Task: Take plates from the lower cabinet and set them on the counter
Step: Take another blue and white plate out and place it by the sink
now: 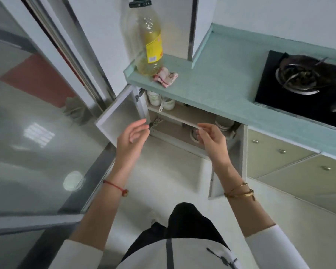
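Her left hand (132,136) hangs in the air in front of the lower cabinet (182,121), fingers loose and spread, holding nothing. The right hand (211,136) is level with it and a little apart, also relaxed and empty, with the fingertips turned toward the cabinet opening. A red string bracelet (114,188) sits on the left wrist and gold bangles (239,191) on the right.

Just past the hands both cabinet doors stand wide. The left door (120,117) swings out toward the glass sliding panel (37,133), and the right door (227,162) is seen edge-on beside her right forearm. Inside, a thin shelf splits the space. On it at the right end, tucked under the edge of the worktop (211,74), is a stack of pale dishes (224,123). From here I cannot tell whether they are plates or bowls. Below the shelf, partly behind her right fingers, lies a round white dish (194,135). At the left end of the shelf stand two white mugs (168,103).

The teal worktop runs above the cabinet. At its left corner a tall oil bottle (149,41) with a yellow label stands upright, and a crumpled pink cloth (165,75) lies touching its base. Well to the right a black gas hob (303,88) is set into the worktop. Under it are beige drawer fronts (279,152) with small metal knobs. The floor (163,171) below her is pale and glossy.
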`<state>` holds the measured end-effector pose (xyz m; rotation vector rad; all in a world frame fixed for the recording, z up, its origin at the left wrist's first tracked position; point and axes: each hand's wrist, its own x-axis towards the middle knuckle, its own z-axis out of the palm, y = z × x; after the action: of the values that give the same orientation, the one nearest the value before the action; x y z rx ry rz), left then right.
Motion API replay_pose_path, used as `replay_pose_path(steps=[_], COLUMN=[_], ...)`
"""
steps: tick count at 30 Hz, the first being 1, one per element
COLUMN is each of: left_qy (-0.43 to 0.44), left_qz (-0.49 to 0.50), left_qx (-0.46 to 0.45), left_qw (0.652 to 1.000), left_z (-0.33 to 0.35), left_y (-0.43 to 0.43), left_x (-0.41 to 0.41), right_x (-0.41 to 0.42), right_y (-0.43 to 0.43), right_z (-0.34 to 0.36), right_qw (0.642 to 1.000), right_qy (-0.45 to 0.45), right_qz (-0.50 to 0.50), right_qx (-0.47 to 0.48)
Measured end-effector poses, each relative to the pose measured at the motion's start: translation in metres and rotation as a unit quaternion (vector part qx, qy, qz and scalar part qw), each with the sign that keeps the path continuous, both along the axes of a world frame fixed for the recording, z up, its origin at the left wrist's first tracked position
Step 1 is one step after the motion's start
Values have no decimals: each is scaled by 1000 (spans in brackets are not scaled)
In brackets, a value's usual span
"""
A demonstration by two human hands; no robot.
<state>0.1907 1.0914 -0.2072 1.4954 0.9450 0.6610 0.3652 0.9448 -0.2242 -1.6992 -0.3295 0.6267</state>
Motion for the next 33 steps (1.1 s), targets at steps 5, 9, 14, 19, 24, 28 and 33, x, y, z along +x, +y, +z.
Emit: replay_pose_path(steps=[5, 9, 14, 19, 24, 28, 33], left_qy=[17, 33, 42, 86, 114, 132, 158], left_qz=[-61, -109, -136, -167, -209, -223, -232], left_qx=[-34, -49, -56, -65, -45, -35, -27], left_qw=[997, 992, 988, 980, 970, 965, 960], left_z=[-19, -47, -85, -143, -242, -351, -503], left_y=[59, 89, 114, 134, 153, 163, 183], left_x=[44, 89, 141, 179, 227, 265, 316], right_x=[16, 43, 82, 116, 152, 183, 224], right_y=[20, 30, 48, 73, 96, 115, 136], right_z=[-15, -36, -71, -125, -229, -346, -501], right_qw=[996, 989, 981, 974, 965, 959, 957], right_qy=[16, 30, 52, 80, 101, 94, 78], right_qz=[-79, -131, -161, -172, -190, -207, -213], right_qx=[-30, -57, -95, -128, -150, -167, -181])
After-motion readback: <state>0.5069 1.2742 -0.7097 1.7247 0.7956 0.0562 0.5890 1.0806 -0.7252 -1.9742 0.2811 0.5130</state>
